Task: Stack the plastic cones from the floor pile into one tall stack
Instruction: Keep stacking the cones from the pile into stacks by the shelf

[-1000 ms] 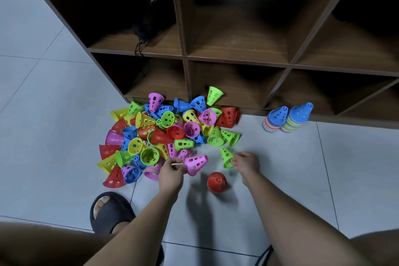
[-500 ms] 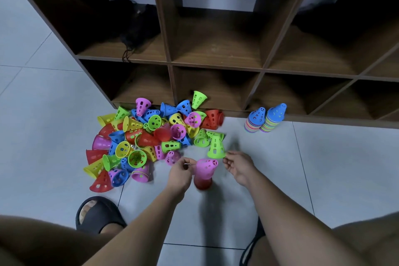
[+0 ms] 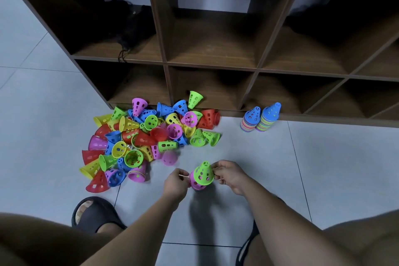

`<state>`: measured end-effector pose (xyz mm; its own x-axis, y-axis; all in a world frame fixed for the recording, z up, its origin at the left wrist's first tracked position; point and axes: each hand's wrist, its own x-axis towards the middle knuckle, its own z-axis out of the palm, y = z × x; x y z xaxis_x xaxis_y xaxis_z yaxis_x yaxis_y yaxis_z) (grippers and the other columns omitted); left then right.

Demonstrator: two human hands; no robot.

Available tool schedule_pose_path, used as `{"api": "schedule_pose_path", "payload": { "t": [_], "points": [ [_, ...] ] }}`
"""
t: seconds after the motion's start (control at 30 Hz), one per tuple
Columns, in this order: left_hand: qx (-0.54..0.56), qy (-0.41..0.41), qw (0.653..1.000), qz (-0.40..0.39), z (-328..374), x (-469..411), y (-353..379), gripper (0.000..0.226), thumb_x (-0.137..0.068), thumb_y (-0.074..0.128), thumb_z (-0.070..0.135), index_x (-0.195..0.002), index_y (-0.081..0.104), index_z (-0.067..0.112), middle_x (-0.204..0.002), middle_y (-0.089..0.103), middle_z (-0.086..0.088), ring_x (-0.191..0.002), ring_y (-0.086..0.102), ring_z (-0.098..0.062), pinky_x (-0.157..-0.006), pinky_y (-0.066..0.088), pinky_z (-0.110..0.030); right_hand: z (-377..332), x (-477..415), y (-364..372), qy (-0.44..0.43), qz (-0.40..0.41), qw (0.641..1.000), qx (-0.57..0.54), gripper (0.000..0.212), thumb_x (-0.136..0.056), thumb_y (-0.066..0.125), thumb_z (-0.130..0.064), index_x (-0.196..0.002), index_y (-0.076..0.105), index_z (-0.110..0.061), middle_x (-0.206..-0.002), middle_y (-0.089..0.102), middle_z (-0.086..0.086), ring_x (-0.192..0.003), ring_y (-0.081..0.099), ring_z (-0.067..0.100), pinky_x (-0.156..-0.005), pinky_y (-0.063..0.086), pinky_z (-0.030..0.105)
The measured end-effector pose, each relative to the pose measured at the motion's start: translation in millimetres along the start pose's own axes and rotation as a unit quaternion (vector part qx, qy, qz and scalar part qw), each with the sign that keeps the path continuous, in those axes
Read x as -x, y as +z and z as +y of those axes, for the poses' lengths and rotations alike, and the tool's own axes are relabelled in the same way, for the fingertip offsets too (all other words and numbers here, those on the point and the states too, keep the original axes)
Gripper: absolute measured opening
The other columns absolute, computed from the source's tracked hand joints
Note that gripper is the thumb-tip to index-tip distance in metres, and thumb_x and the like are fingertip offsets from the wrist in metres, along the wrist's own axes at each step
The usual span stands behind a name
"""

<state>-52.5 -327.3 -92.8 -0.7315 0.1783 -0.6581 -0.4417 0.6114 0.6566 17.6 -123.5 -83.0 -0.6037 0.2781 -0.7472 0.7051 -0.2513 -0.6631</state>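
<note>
A pile of coloured perforated plastic cones (image 3: pixel 149 136) lies on the tiled floor in front of a shelf unit. Nearer me, a green cone (image 3: pixel 203 173) sits over a pink cone (image 3: pixel 196 183), which hides whatever stands beneath it. My right hand (image 3: pixel 228 176) pinches the green cone's right rim. My left hand (image 3: pixel 176 183) pinches the left edge of the pink cone. Both cones point upward, slightly tilted.
Two short stacks of cones topped in blue (image 3: pixel 261 117) stand by the wooden cubby shelf (image 3: pixel 216 67) to the right. My left foot in a black slipper (image 3: pixel 95 215) rests near the pile. My knees fill the lower corners.
The pink cone went down over the red cone with my left hand. My right hand lifted a green cone from the pile's edge and brought it onto the pink one.
</note>
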Motion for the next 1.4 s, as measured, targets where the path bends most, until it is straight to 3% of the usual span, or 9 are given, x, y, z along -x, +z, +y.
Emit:
{"api": "schedule_pose_path", "payload": {
  "t": [0.17, 0.4, 0.57, 0.77, 0.93, 1.1, 1.23, 1.33, 1.4],
  "points": [
    [0.020, -0.019, 1.000, 0.003, -3, -5, -2, 0.016, -0.088, 0.072, 0.009, -0.101, 0.067, 0.016, -0.088, 0.077, -0.008, -0.088, 0.074, -0.026, -0.060, 0.048, -0.028, 3, -4, 5, -0.019, 0.014, 0.998, 0.057, 0.014, -0.096, 0.063, 0.002, -0.108, 0.071, 0.000, -0.080, 0.065, 0.006, -0.065, 0.055, 0.015, -0.052, 0.042, 0.021],
    [0.051, -0.017, 0.998, 0.040, -2, -34, -21, 0.019, -0.094, 0.067, 0.013, -0.113, 0.071, 0.016, -0.095, 0.077, -0.003, -0.084, 0.073, -0.018, -0.065, 0.050, -0.027, 0, -25, -3, -0.024, 0.037, 0.991, 0.124, 0.017, -0.095, 0.060, -0.003, -0.096, 0.072, -0.015, -0.086, 0.066, 0.003, -0.076, 0.060, 0.018, -0.062, 0.049, 0.026],
    [-0.045, 0.054, 0.993, 0.093, -3, -57, -42, 0.034, -0.092, 0.070, 0.017, -0.126, 0.067, 0.021, -0.114, 0.074, 0.000, -0.101, 0.069, -0.023, -0.087, 0.059, -0.038, -9, -56, -7, -0.033, 0.071, 0.990, 0.118, 0.018, -0.094, 0.059, -0.008, -0.094, 0.072, -0.021, -0.087, 0.069, 0.003, -0.079, 0.061, 0.018, -0.067, 0.051, 0.030],
    [-0.216, 0.147, 0.960, 0.104, -1, -83, -55, 0.048, -0.093, 0.073, 0.019, -0.140, 0.061, 0.024, -0.140, 0.053, -0.005, -0.114, 0.065, -0.029, -0.094, 0.054, -0.039, -24, -96, -6, -0.055, 0.093, 0.986, 0.129, 0.023, -0.095, 0.064, -0.013, -0.113, 0.071, -0.025, -0.120, 0.070, 0.000, -0.108, 0.066, 0.020, -0.094, 0.056, 0.042],
    [-0.264, 0.178, 0.945, 0.069, -1, -104, -56, 0.051, -0.093, 0.071, 0.018, -0.143, 0.061, 0.026, -0.142, 0.056, -0.002, -0.127, 0.058, -0.031, -0.102, 0.053, -0.043, -41, -120, 0, -0.074, 0.108, 0.981, 0.144, 0.034, -0.096, 0.065, -0.015, -0.127, 0.069, -0.027, -0.120, 0.067, 0.004, -0.102, 0.065, 0.022, -0.084, 0.051, 0.031],
    [-0.302, 0.174, 0.937, 0.032, -6, -116, -52, 0.052, -0.096, 0.065, 0.017, -0.146, 0.059, 0.028, -0.149, 0.053, -0.002, -0.131, 0.054, -0.031, -0.105, 0.052, -0.045, -46, -137, 5, -0.069, 0.096, 0.978, 0.171, 0.041, -0.098, 0.063, -0.014, -0.138, 0.065, -0.024, -0.126, 0.065, 0.009, -0.106, 0.064, 0.026, -0.088, 0.053, 0.034],
    [-0.347, 0.164, 0.923, 0.015, -13, -117, -51, 0.048, -0.089, 0.064, 0.005, -0.131, 0.069, 0.027, -0.147, 0.053, -0.003, -0.123, 0.061, -0.033, -0.094, 0.058, -0.044, -42, -140, 8, -0.062, 0.109, 0.975, 0.185, 0.042, -0.099, 0.063, -0.019, -0.140, 0.064, -0.019, -0.130, 0.065, 0.009, -0.114, 0.063, 0.029, -0.091, 0.052, 0.036],
    [-0.365, 0.147, 0.919, 0.023, -21, -112, -51, 0.046, -0.088, 0.068, 0.003, -0.126, 0.071, 0.030, -0.158, 0.049, -0.003, -0.124, 0.064, -0.031, -0.087, 0.058, -0.038, -35, -138, 5, -0.056, 0.139, 0.973, 0.177, 0.035, -0.096, 0.067, -0.020, -0.130, 0.071, -0.020, -0.124, 0.070, 0.007, -0.111, 0.066, 0.029, -0.091, 0.055, 0.036],
    [-0.362, 0.147, 0.920, 0.037, -25, -109, -51, 0.046, -0.089, 0.069, 0.006, -0.128, 0.071, 0.030, -0.154, 0.055, -0.003, -0.120, 0.066, -0.028, -0.089, 0.057, -0.037, -32, -133, 1, -0.058, 0.170, 0.969, 0.167, 0.023, -0.093, 0.069, -0.017, -0.114, 0.078, -0.021, -0.113, 0.076, 0.007, -0.104, 0.070, 0.029, -0.088, 0.057, 0.037]
  ]
}}
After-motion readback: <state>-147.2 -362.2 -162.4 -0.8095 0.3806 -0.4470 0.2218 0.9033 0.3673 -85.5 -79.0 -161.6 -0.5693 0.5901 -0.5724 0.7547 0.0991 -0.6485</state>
